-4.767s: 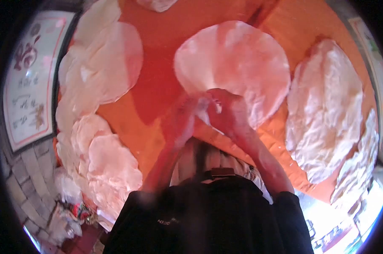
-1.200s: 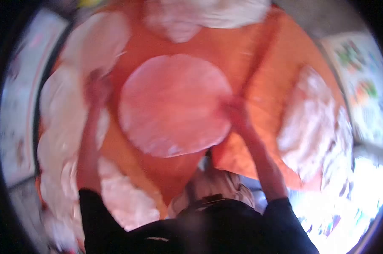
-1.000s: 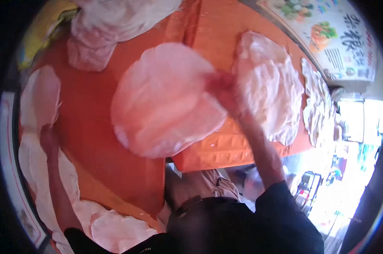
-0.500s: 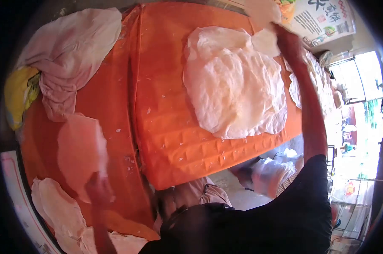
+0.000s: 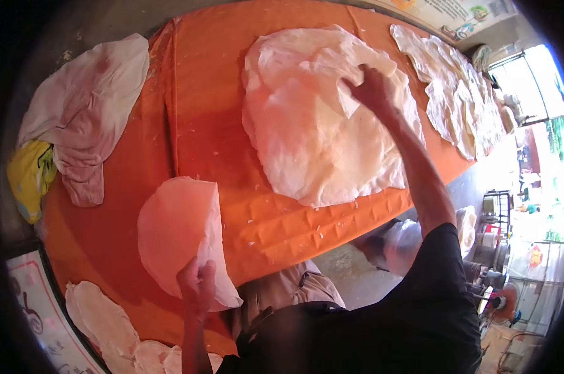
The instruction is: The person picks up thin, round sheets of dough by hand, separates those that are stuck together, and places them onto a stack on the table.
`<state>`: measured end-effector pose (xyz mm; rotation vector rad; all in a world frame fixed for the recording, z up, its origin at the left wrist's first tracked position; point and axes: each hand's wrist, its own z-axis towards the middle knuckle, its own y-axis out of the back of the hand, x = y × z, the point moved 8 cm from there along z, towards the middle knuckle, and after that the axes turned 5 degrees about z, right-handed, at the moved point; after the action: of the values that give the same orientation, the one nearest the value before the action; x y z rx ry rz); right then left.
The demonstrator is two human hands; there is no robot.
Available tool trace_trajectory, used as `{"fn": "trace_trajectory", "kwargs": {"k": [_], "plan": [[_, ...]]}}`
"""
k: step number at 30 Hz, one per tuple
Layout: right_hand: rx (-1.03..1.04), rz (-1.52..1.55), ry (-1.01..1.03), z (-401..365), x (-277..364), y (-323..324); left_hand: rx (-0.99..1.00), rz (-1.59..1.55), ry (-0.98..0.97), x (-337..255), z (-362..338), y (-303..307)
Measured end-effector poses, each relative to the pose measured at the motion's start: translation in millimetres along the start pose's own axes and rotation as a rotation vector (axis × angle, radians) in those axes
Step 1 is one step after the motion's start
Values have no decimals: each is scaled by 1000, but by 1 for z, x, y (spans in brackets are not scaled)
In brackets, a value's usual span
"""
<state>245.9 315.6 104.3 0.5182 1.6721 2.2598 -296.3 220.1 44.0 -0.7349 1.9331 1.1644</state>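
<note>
L hand (image 5: 196,280) on half-moon sheet (image 5: 169,230) near the table's front edge; fingers bunched at its lower part, pinch or mere rest can't be told. 0.5 s ago a blurred oval, the sheet now shows a straight R edge, poss. a fold. R hand (image 5: 375,90), thumb & forefinger spread, is over the large pile (image 5: 313,149); it was at the pile's far rim w/ a pale sheet lifted. Meaning, as judged: that one is prob. laid on the pile, & the L-hand sheet is now the piece in work. Materials, near to far: overlapping pale sheets (image 5: 101,311), lower L, wavy-edged; half-moon sheet thin, matte, fairly smooth; orange cover (image 5: 207,149) creased, dimpled along near edge; large pile approx. round, rumpled, soft-ridged, w/ angular flap (image 5: 349,103) near R thumb; wrinkled pinkish bundle (image 5: 88,106), upper L, cloth-like; 2nd pile (image 5: 466,106), far R, crinkled, ragged-edged
</note>
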Motion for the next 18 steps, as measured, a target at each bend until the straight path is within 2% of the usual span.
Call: {"fn": "trace_trajectory", "kwargs": {"k": [2, 3, 5, 7, 9, 10, 11, 12, 13, 14, 15, 17, 18], "plan": [[10, -80, 98, -20, 37, -17, -17, 42, -48, -1, 4, -14], [13, -106, 85, -25, 51, -24, -26, 64, -69, -5, 5, -21], [18, -175, 44, -16, 43, -49, -47, 111, -73, -11, 8, -27], [-32, -123, -35, 7, 8, -51, -65, 144, -105, -19, 11, -26], [-182, -90, -18, 32, -31, -6, -32, 106, -45, -9, 13, -21], [-248, -84, 117, 47, -48, 29, -18, 85, -18, -3, 13, -17], [-177, -275, 107, 93, -108, 20, -30, 66, -12, 2, 13, -17], [-348, -24, 5, 110, -136, 58, -38, 47, -8, 9, 13, -20], [-372, -283, 29, 122, -128, 107, -47, 31, -5, 14, 13, -21], [-371, -462, 233, 169, -167, 120, -6, 0, 19, 18, 15, -24], [-453, -419, 258, 157, -135, 163, -4, -6, 14, 9, 18, -27], [-682, -351, 460, 124, -69, 209, 1, -19, 6, -14, 20, -32], [-617, -350, 404, 120, -56, 202, -5, -9, -14, -18, 22, -32]]}}
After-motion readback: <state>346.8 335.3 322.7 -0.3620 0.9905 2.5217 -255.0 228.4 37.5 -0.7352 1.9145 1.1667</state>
